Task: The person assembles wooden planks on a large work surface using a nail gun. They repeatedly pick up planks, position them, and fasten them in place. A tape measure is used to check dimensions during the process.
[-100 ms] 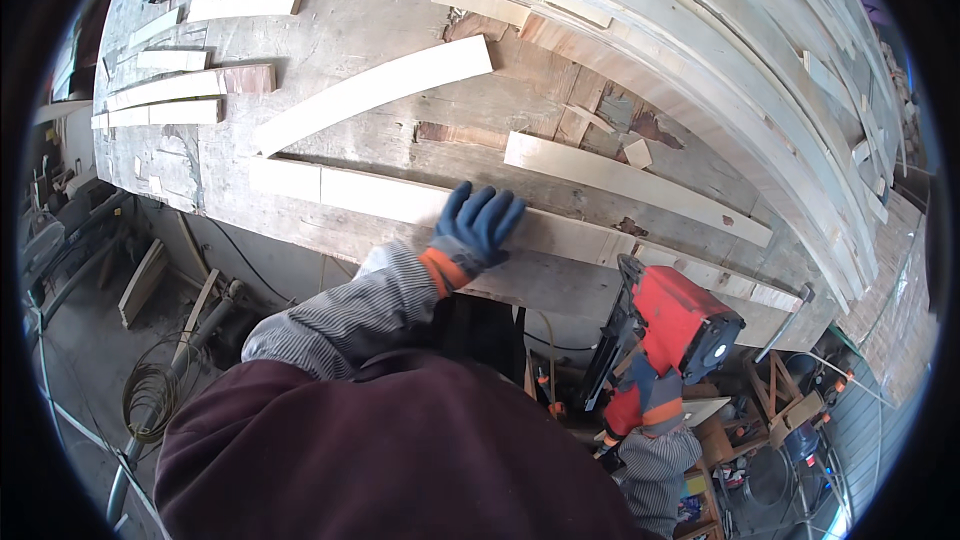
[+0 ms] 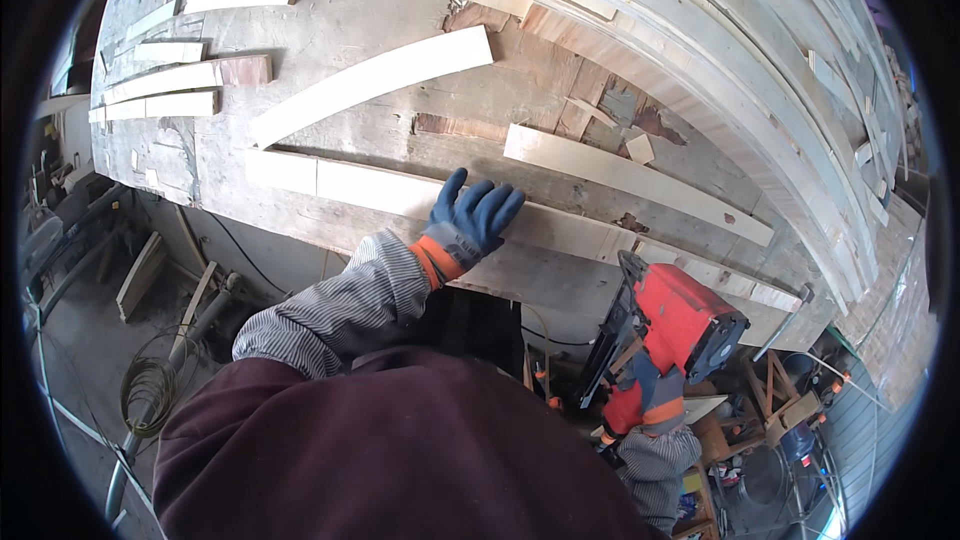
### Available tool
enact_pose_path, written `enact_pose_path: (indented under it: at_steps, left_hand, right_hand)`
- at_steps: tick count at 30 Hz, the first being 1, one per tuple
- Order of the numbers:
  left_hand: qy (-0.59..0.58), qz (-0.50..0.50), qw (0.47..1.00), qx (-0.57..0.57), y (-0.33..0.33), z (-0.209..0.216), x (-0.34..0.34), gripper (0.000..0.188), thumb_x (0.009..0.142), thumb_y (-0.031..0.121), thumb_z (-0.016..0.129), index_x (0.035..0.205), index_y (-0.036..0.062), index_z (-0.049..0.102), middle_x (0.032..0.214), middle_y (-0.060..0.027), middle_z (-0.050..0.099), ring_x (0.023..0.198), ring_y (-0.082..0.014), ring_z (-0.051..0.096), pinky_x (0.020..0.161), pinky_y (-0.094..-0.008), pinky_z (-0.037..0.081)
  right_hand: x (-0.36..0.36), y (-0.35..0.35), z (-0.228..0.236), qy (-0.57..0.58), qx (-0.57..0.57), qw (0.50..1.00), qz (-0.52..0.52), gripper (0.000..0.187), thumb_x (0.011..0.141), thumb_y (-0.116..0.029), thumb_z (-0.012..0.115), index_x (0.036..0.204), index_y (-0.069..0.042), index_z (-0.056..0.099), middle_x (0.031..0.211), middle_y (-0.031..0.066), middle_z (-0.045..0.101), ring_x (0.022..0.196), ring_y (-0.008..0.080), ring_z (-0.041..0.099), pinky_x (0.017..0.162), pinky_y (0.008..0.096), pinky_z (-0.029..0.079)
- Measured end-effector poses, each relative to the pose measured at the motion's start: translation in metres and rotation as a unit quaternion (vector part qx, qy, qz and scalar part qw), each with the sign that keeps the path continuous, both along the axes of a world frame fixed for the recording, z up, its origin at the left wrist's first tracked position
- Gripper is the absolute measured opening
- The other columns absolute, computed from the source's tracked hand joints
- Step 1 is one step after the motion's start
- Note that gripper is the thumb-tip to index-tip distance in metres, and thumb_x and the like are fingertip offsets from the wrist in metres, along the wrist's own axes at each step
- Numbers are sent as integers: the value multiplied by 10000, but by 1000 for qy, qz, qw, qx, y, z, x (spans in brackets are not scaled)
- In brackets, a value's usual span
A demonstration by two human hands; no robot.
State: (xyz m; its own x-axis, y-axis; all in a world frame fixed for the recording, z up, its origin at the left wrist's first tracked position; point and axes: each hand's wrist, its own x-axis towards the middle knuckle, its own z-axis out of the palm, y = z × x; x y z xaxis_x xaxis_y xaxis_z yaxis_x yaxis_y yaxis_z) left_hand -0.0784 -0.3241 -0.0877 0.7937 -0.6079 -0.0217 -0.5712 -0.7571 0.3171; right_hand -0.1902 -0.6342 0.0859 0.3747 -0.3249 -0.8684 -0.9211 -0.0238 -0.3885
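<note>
My left hand [image 2: 467, 222], in a blue glove with an orange cuff, lies on a long pale wood strip [image 2: 370, 187] along the bench's near edge. Its fingers are stretched out and a little apart. In the same kind of glove, my right hand [image 2: 655, 395] is wrapped round the grip of a red and black nail gun [image 2: 677, 310]. The gun's upper end is close to the right part of the strip; whether it touches cannot be made out. Beyond the strip lie a curved pale board [image 2: 385, 80] and a shorter tapered board [image 2: 635, 183].
A worn wooden bench [image 2: 340, 30] carries several short offcuts [image 2: 190, 80] at the left. Long curved strips [image 2: 720, 70] sweep across its far right side. Below are a coil of wire [image 2: 150, 395] on the left and a wooden stool or frame [image 2: 785, 400] on the right.
My left fingers are spread slightly wider on the strip. The view has shifted a little, and the nail gun sits marginally lower and farther right in the picture.
</note>
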Motion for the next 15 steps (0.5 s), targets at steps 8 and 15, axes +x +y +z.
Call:
enact_pose_path:
  at_steps: [8,15]
  left_hand:
    - [14,-64,996,59,-12,-22,8,572,677,231,672,1218,103,536,1053,-76,564,989,-286,540,942,-468,407]
    - [148,-104,978,107,-25,11,35,648,619,355,739,1185,109,543,1086,-92,549,1050,-297,513,938,-463,395]
  right_hand:
    - [-53,-34,-37,-69,-35,986,145,306,835,-27,586,1127,-3,497,725,108,580,567,215,586,510,338,494]
    - [-30,-22,-20,9,20,999,32,359,803,-107,644,1139,-18,556,967,96,633,849,239,605,825,347,476]
